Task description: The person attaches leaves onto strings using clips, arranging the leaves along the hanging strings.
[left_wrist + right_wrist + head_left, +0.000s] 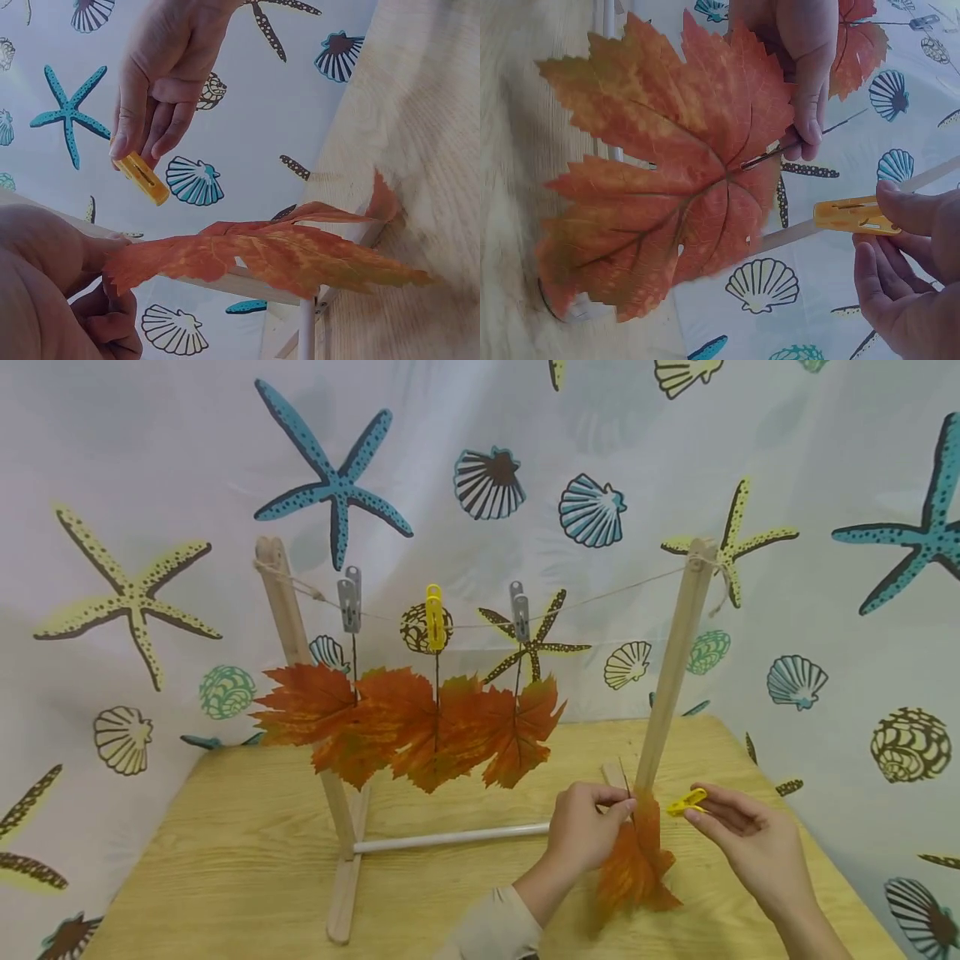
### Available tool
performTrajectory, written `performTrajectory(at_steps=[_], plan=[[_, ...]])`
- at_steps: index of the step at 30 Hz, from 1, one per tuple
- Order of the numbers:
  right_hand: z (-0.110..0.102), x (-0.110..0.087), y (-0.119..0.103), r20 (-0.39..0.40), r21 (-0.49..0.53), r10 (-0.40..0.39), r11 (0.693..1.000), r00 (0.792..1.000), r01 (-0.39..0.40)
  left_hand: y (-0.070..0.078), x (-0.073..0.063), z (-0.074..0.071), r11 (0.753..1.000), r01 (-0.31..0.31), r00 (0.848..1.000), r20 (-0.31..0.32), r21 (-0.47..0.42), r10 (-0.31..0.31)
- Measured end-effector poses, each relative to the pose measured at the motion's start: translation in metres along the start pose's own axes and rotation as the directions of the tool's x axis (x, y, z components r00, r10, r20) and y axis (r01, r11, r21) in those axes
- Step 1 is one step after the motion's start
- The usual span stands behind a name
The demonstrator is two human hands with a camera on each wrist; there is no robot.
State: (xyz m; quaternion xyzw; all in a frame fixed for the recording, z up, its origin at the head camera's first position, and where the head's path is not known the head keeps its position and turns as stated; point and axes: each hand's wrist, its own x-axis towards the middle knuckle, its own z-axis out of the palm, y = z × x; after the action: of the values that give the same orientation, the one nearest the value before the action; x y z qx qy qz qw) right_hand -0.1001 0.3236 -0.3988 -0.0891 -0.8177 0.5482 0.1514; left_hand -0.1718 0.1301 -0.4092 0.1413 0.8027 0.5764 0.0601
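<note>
In the head view my left hand (588,827) pinches the thin dark stem of an orange-red maple leaf (637,868), which hangs below the fingers beside the right wooden post. My right hand (757,843) holds a yellow clothespin (686,802) between thumb and fingers, just right of the leaf and apart from it. The right wrist view shows the whole leaf (675,172) with its veins and a few small holes, and the clothespin (855,215) pointing toward the stem. Seen from the left wrist, the leaf (255,251) lies edge-on below the clothespin (142,178).
A twine line (600,597) runs between two wooden posts (675,668). Three leaves (420,722) hang from it, held by two grey clothespins (350,606) and a yellow one (434,620). A white rod (450,837) joins the stand's bases on the wooden table (247,877).
</note>
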Motion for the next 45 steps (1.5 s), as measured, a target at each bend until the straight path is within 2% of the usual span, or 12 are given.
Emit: performTrajectory(at_steps=[4, 7, 10, 14, 17, 24, 31, 36, 39, 45], plan=[[0.001, 0.004, -0.009, 0.054, -0.085, -0.006, 0.996, 0.999, 0.011, 0.007, -0.002, -0.009, 0.995, 0.013, 0.999, 0.039, 0.100, -0.017], [0.004, 0.007, -0.015, 0.081, -0.119, -0.022, 0.992, 0.996, 0.032, 0.012, -0.003, -0.017, 0.981, -0.005, 0.998, 0.062, 0.194, -0.007], [0.008, 0.010, -0.021, 0.096, -0.095, -0.091, 0.990, 0.991, 0.100, 0.018, -0.005, -0.024, 0.966, -0.021, 0.997, 0.072, 0.259, 0.002], [0.013, 0.015, -0.027, 0.122, -0.010, -0.212, 0.977, 0.970, 0.214, 0.024, -0.006, -0.029, 0.952, -0.057, 0.998, 0.057, 0.300, 0.042], [0.016, 0.020, -0.034, 0.136, 0.024, -0.255, 0.967, 0.957, 0.254, 0.028, -0.005, -0.031, 0.941, -0.085, 0.996, 0.041, 0.327, 0.076], [0.021, 0.030, -0.051, 0.136, -0.039, -0.217, 0.974, 0.967, 0.224, 0.036, 0.002, -0.040, 0.927, -0.101, 0.994, 0.069, 0.360, 0.082], [0.025, 0.039, -0.067, 0.165, -0.052, -0.306, 0.947, 0.938, 0.318, 0.049, 0.008, -0.047, 0.911, -0.105, 0.994, 0.071, 0.398, 0.083], [0.028, 0.046, -0.085, 0.188, -0.131, -0.288, 0.940, 0.939, 0.315, 0.057, 0.012, -0.054, 0.873, -0.131, 0.991, 0.078, 0.469, 0.107], [0.028, 0.052, -0.095, 0.216, -0.146, -0.258, 0.945, 0.942, 0.293, 0.062, 0.014, -0.059, 0.858, -0.127, 0.991, 0.097, 0.498, 0.090], [0.022, 0.063, -0.114, 0.239, -0.185, -0.219, 0.946, 0.946, 0.266, 0.073, 0.014, -0.066, 0.881, -0.133, 0.989, 0.112, 0.454, 0.092]])
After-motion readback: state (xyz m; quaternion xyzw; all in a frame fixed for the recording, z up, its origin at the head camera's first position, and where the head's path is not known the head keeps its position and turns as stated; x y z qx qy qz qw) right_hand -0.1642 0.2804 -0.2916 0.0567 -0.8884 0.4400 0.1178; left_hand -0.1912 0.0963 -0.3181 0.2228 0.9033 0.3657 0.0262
